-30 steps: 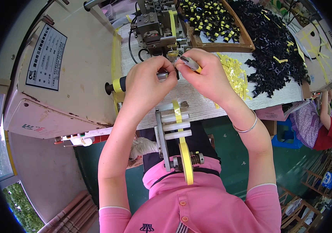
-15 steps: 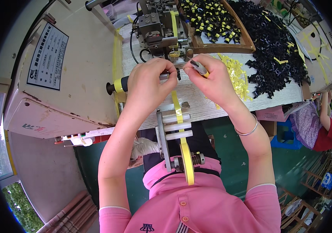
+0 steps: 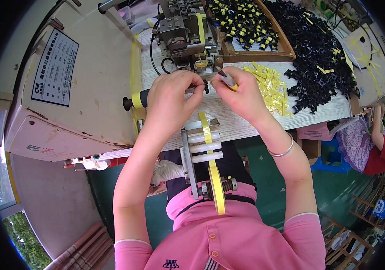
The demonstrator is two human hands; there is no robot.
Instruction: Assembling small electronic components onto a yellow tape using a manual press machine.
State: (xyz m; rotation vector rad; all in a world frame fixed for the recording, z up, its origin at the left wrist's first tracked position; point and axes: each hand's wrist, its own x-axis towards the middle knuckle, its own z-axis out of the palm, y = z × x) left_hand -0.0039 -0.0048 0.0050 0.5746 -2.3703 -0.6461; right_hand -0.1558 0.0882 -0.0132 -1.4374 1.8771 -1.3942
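My left hand [image 3: 171, 96] is closed in a pinch, thumb against forefinger, just in front of the machine. Just past its fingertips shows a small black toothed part [image 3: 207, 87]. What lies inside the pinch is mostly hidden. Behind the wrist, a dark rod with a yellow band [image 3: 137, 99] sticks out to the left. My right hand [image 3: 242, 92] is closed round a slim pen-like tool [image 3: 228, 81] with a dark tip and a pale and yellow body. Its fingertips are close beside the black part.
A metal machine [image 3: 188, 36] stands ahead. Yellow tape [image 3: 217, 189] runs from a reel over white rollers [image 3: 206, 147]. Yellow strips [image 3: 267, 85] lie right of my hands, beside a wooden tray [image 3: 258, 56] and heaped black parts [image 3: 314, 63]. A beige cabinet [image 3: 80, 112] is left; another person [image 3: 363, 144] sits right.
My right hand has shifted slightly toward me and left, its fingertips lower, and the tool has tilted with it. My left hand has hardly moved.
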